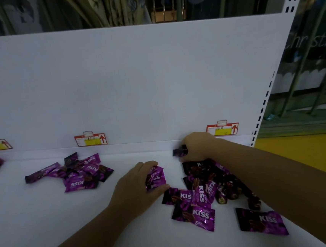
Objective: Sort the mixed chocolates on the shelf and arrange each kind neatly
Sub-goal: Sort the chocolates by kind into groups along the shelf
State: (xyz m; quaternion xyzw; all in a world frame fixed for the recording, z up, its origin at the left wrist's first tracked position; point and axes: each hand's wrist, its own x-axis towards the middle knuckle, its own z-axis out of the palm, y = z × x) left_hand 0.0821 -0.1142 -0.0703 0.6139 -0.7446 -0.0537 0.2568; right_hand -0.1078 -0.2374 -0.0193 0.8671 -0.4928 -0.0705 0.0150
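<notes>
Left hand (pixel 136 185): fingers and thumb curled round one purple KISS packet (pixel 157 178), gripping it by its edges low over the white shelf (pixel 48 224); a loose packet (pixel 177 196) lies just beside the thumb tip. Right hand (pixel 197 146): fingers closed on a small dark packet (pixel 179 152) that sticks out past the fingertips, near the back panel (pixel 134 86). Mixed pile (pixel 205 183) sits just below the right fingers, under that wrist; second heap (pixel 83 172) lies well left of the left fingers.
</notes>
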